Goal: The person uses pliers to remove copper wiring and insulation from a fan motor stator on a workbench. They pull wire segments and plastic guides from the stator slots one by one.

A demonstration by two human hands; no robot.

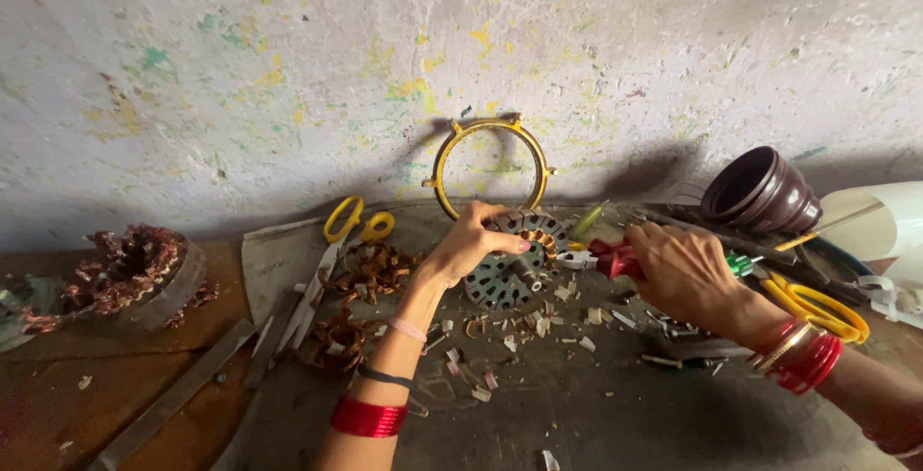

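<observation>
A round slotted metal motor core [511, 264], grey with copper windings showing along its upper right edge, stands tilted on its edge on a dark work surface [577, 404] near the wall. The left hand [468, 243] grips its upper left rim, fingers curled over the top and thumb pressed to the face. The right hand [687, 274] is closed around a red-handled tool [615, 260], whose pale tip meets the core's right edge; whether the tip sits inside a slot cannot be told. Red bangles [806, 356] ring the right wrist, and a red bangle [368, 417] with thin bands above it rings the left forearm.

Small paper and copper scraps [538, 322] litter the surface below the core. Tangled copper wire [370, 274] lies just left of the left hand. Behind the core a yellow metal ring [440, 168] leans against the paint-flecked wall [288, 67]. Yellow-handled scissors [348, 226] lie to the left; a second yellow-handled pair [817, 308] lies beside the right wrist. A dark brown pot [761, 190] lies on its side at far right. Another wire-filled core [135, 274] rests at far left.
</observation>
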